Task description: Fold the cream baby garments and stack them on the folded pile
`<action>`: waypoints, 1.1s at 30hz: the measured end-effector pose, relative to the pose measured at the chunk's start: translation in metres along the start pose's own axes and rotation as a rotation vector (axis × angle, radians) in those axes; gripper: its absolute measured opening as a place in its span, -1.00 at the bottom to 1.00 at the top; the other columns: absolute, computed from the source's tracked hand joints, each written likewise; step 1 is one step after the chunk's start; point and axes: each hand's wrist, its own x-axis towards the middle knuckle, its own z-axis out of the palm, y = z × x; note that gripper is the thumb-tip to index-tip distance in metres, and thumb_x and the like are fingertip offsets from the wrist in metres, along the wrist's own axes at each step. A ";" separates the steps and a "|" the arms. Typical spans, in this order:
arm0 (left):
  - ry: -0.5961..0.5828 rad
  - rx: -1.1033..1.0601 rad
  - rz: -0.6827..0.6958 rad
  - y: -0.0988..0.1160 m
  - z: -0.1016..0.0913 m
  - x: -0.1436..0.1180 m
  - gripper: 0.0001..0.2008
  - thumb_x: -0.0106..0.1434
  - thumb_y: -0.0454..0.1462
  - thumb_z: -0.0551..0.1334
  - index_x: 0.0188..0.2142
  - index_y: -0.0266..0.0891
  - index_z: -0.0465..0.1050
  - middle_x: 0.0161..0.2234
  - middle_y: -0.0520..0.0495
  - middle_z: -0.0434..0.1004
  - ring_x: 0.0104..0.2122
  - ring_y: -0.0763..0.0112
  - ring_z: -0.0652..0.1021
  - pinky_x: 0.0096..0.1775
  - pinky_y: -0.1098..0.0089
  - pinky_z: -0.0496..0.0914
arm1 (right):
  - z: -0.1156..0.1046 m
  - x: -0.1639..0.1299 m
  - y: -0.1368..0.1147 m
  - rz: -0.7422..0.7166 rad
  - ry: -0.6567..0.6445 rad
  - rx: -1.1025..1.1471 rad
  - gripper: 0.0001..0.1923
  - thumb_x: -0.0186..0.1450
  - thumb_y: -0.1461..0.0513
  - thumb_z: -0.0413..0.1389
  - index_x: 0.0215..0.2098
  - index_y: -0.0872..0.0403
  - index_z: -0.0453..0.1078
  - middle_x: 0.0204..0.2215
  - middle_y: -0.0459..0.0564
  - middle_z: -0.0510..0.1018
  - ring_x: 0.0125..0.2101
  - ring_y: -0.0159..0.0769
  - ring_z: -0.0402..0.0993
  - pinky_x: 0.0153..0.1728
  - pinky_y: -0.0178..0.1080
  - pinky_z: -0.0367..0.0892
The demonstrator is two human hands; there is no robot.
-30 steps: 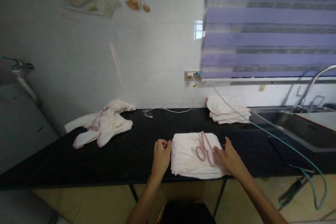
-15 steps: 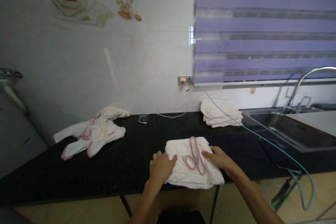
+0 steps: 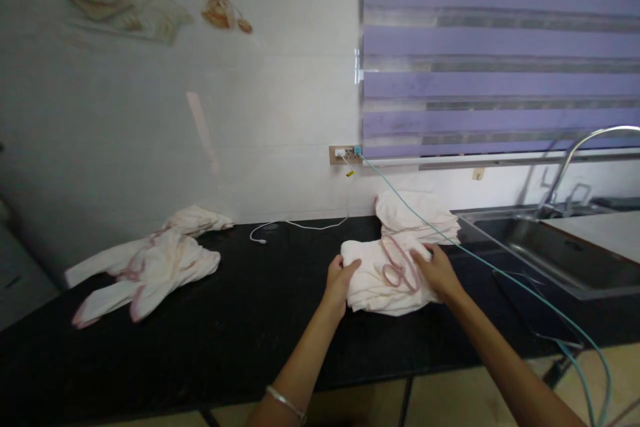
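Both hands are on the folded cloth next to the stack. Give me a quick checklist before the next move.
1. Left hand grips the folded cloth at its left edge: ok.
2. Right hand on its right side: ok.
3. Fold holding, pink trim on top: ok.
4. Stack looks tidy: ok.
5. Teal cable runs across the stack: not ok.
6. Cloth fully off the counter: cannot tell.

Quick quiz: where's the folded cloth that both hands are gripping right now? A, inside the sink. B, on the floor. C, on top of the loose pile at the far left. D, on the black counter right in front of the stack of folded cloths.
D: the left hand and right hand grip the folded cloth on the black counter, just in front of the stack of folded cloths.
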 end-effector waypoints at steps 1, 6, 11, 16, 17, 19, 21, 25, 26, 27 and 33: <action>0.006 -0.048 -0.002 -0.004 0.012 0.011 -0.46 -0.13 -0.10 0.54 -0.21 -0.31 0.47 -0.29 -0.14 0.64 -0.36 0.28 0.60 -0.30 0.35 0.47 | -0.002 0.014 0.004 -0.002 0.045 0.002 -0.42 0.21 -0.08 0.19 0.02 0.14 0.43 -0.06 0.20 0.59 -0.06 -0.03 0.54 0.04 -0.02 0.41; -0.021 -0.230 0.029 -0.018 0.069 0.081 -0.50 -0.11 -0.17 0.51 -0.18 -0.30 0.49 -0.24 -0.16 0.66 -0.31 0.25 0.63 -0.25 0.33 0.49 | -0.006 0.086 0.015 -0.091 0.251 -0.014 -0.38 0.25 -0.11 0.14 0.08 0.16 0.45 0.04 0.25 0.57 0.05 0.00 0.49 0.16 0.03 0.33; -0.076 -0.277 0.002 -0.024 0.116 0.163 -0.58 -0.10 -0.28 0.46 -0.20 -0.30 0.49 -0.29 -0.14 0.66 -0.34 0.27 0.62 -0.25 0.33 0.50 | -0.003 0.165 0.022 -0.223 0.351 -0.086 -0.44 0.31 -0.04 0.06 0.11 0.14 0.44 0.04 0.22 0.56 0.07 -0.04 0.46 0.21 0.04 0.27; -0.071 -0.351 0.022 -0.030 0.159 0.230 -0.61 -0.08 -0.25 0.46 -0.27 -0.27 0.41 -0.41 -0.04 0.57 -0.44 0.31 0.59 -0.29 0.31 0.48 | -0.008 0.236 0.034 -0.134 0.450 -0.117 -0.35 0.22 -0.05 0.17 0.16 0.11 0.30 -0.06 0.18 0.54 -0.11 -0.08 0.49 0.01 0.01 0.38; -0.085 -0.364 0.036 -0.032 0.166 0.241 -0.61 -0.07 -0.24 0.47 -0.28 -0.26 0.39 -0.42 -0.02 0.55 -0.45 0.32 0.58 -0.30 0.31 0.48 | -0.010 0.249 0.037 -0.109 0.498 -0.124 -0.32 0.19 -0.06 0.20 0.16 0.12 0.28 -0.08 0.18 0.52 -0.14 -0.08 0.49 -0.03 0.00 0.39; -0.101 -0.364 0.081 -0.039 0.179 0.260 -0.59 -0.07 -0.24 0.50 -0.30 -0.24 0.34 -0.44 0.03 0.50 -0.47 0.38 0.55 -0.31 0.35 0.46 | -0.013 0.270 0.044 -0.088 0.591 -0.150 -0.30 0.19 -0.07 0.21 0.16 0.12 0.23 -0.08 0.19 0.49 -0.16 -0.09 0.48 -0.09 -0.03 0.39; -0.112 -0.345 0.122 -0.049 0.187 0.275 -0.57 -0.05 -0.25 0.51 -0.31 -0.22 0.31 -0.45 0.10 0.44 -0.48 0.46 0.51 -0.31 0.40 0.44 | -0.015 0.286 0.055 -0.095 0.637 -0.212 -0.39 0.26 -0.05 0.14 0.15 0.12 0.24 -0.05 0.21 0.46 -0.13 -0.08 0.47 -0.10 -0.03 0.37; -0.159 -0.223 0.134 -0.072 0.189 0.290 -0.63 0.02 -0.31 0.46 -0.26 -0.22 0.31 -0.38 0.11 0.42 -0.43 0.49 0.49 -0.27 0.42 0.42 | -0.015 0.299 0.079 -0.050 0.525 -0.367 -0.57 0.24 0.11 0.12 0.02 0.17 0.37 -0.08 0.26 0.49 -0.08 -0.02 0.44 -0.03 0.01 0.35; -0.152 -0.163 0.146 -0.075 0.188 0.290 -0.65 0.04 -0.34 0.44 -0.26 -0.22 0.32 -0.36 0.09 0.43 -0.40 0.48 0.50 -0.25 0.41 0.43 | -0.015 0.300 0.082 -0.040 0.485 -0.393 -0.58 0.21 0.15 0.13 -0.01 0.19 0.40 -0.10 0.26 0.50 -0.09 -0.02 0.44 -0.01 0.01 0.34; -0.130 -0.096 0.171 -0.077 0.187 0.289 -0.67 0.05 -0.36 0.42 -0.26 -0.22 0.32 -0.34 0.07 0.43 -0.37 0.46 0.51 -0.22 0.41 0.43 | -0.015 0.300 0.083 -0.044 0.461 -0.413 -0.59 0.18 0.19 0.13 -0.04 0.20 0.42 -0.11 0.26 0.51 -0.09 -0.02 0.44 0.01 0.01 0.34; 0.032 0.211 0.500 -0.064 0.185 0.278 -0.77 0.14 -0.45 0.32 -0.30 -0.19 0.31 -0.25 0.00 0.46 -0.20 0.40 0.51 -0.03 0.37 0.38 | -0.012 0.299 0.060 -0.280 0.603 -0.462 -0.61 0.30 0.22 0.01 0.04 0.19 0.40 0.01 0.24 0.48 0.02 -0.10 0.37 0.09 -0.06 0.26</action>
